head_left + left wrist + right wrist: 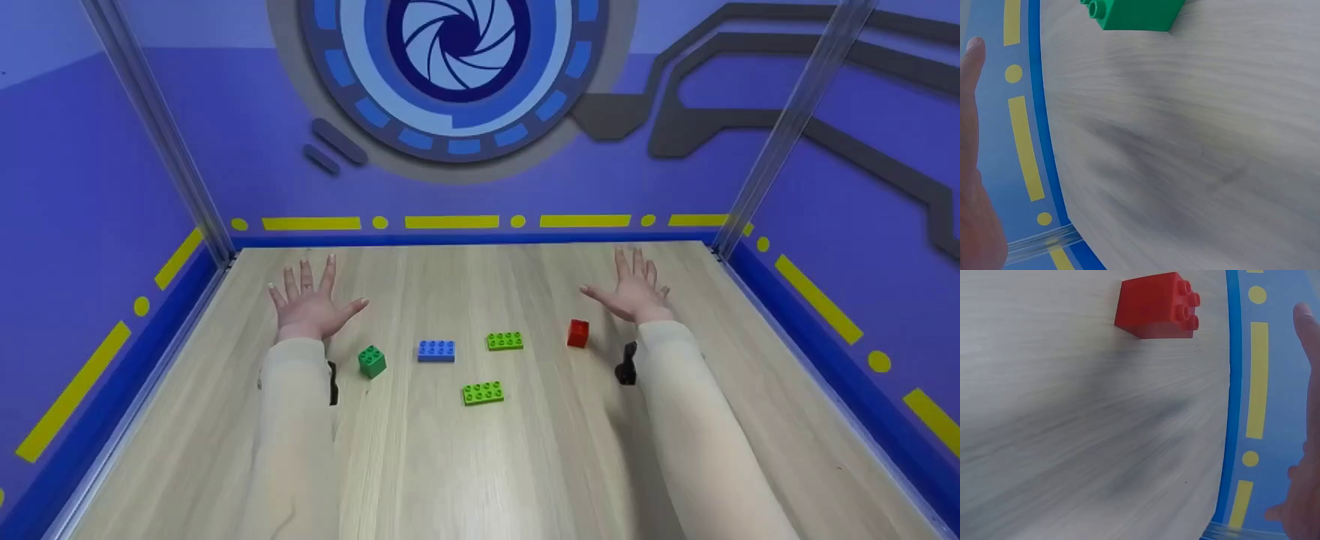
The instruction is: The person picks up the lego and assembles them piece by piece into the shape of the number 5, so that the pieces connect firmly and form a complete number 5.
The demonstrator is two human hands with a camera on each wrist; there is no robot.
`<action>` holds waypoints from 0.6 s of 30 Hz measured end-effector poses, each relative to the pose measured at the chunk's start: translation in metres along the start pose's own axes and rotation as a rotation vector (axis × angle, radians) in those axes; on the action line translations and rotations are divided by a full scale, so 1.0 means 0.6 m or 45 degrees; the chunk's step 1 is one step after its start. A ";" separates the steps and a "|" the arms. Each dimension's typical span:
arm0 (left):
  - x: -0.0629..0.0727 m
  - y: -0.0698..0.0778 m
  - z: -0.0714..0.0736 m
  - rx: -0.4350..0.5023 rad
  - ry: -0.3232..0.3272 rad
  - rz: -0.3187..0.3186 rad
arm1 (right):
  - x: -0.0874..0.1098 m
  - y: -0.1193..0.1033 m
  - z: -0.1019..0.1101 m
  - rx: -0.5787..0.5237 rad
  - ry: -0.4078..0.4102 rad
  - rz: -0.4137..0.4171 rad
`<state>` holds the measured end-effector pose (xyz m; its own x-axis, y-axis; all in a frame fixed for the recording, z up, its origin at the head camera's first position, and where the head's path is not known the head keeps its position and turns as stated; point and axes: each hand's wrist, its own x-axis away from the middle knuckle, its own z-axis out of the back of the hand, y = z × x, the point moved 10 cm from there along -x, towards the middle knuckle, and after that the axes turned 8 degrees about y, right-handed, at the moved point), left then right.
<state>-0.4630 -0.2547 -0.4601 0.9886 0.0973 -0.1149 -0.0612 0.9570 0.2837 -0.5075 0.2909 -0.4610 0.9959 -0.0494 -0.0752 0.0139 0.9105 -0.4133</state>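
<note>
Both hands are held up over the table with fingers spread and nothing in them. My left hand [309, 309] is at the left, nearest a small dark green toy building brick [372, 361], whose edge also shows at the top of the left wrist view. On the other side, my right hand [636, 294] is beyond and to the right of a small red brick [578, 334]. Between the hands lie a blue brick [436, 351] and two lime green bricks, one farther back [505, 341] and one closer to the front [483, 393]. All these bricks are apart from each other.
The wood-grain table [420, 465] is enclosed by a blue back wall [450, 199] and side walls with yellow markings. Clear corner posts [180, 150] rise at the back left and back right. A dark wrist fitting [627, 364] sits by the right sleeve.
</note>
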 end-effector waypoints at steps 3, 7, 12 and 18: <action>0.003 -0.003 -0.004 0.068 -0.002 0.018 | -0.001 0.006 -0.008 -0.064 0.011 0.007; 0.005 -0.004 -0.006 0.231 0.018 0.058 | -0.001 0.009 -0.012 -0.185 0.040 0.027; 0.005 0.002 -0.008 0.423 0.074 0.065 | 0.005 0.008 -0.021 -0.449 0.073 0.021; 0.015 0.022 -0.007 0.743 0.203 0.025 | 0.023 0.009 -0.039 -0.788 0.101 -0.026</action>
<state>-0.4557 -0.2401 -0.4611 0.9524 0.1966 -0.2331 0.0509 0.6512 0.7572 -0.4960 0.2853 -0.4855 0.9860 -0.1162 -0.1193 -0.0451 0.5036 -0.8627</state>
